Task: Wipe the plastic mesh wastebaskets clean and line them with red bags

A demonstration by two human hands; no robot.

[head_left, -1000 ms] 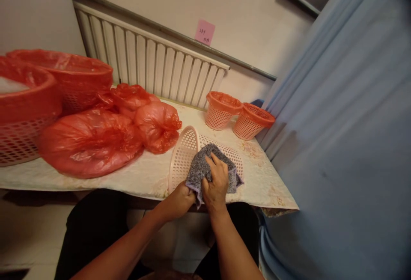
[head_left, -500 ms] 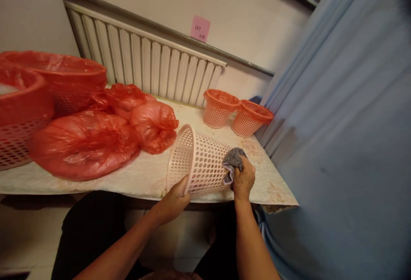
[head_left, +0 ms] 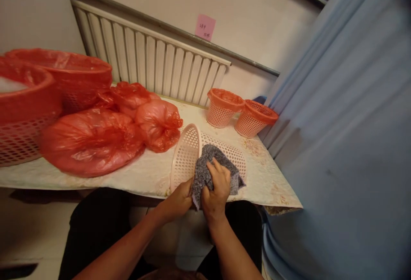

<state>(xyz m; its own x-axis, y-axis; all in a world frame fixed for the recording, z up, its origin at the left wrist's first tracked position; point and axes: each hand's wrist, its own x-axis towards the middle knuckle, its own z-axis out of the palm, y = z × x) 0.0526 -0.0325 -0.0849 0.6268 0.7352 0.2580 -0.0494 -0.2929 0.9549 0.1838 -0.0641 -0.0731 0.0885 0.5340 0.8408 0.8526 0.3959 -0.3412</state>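
Note:
A pale pink perforated basket (head_left: 186,156) lies on its side at the table's front edge, its mouth turned left. My left hand (head_left: 178,201) grips the basket's near rim from below. My right hand (head_left: 216,190) is closed on a grey cloth (head_left: 208,166) and presses it against the basket's side wall near the rim. The cloth drapes over the wall and covers much of it.
Two small orange baskets (head_left: 221,108) (head_left: 253,119) stand at the back right. Tied red plastic bags (head_left: 90,138) lie left of the basket. Large red-lined baskets (head_left: 25,108) fill the far left. A radiator (head_left: 150,68) runs behind the table (head_left: 144,177). A blue curtain (head_left: 346,143) hangs close on the right.
My right hand has carried the grey cloth from the basket's bottom end back over its side toward the rim. My left hand has stayed on the rim.

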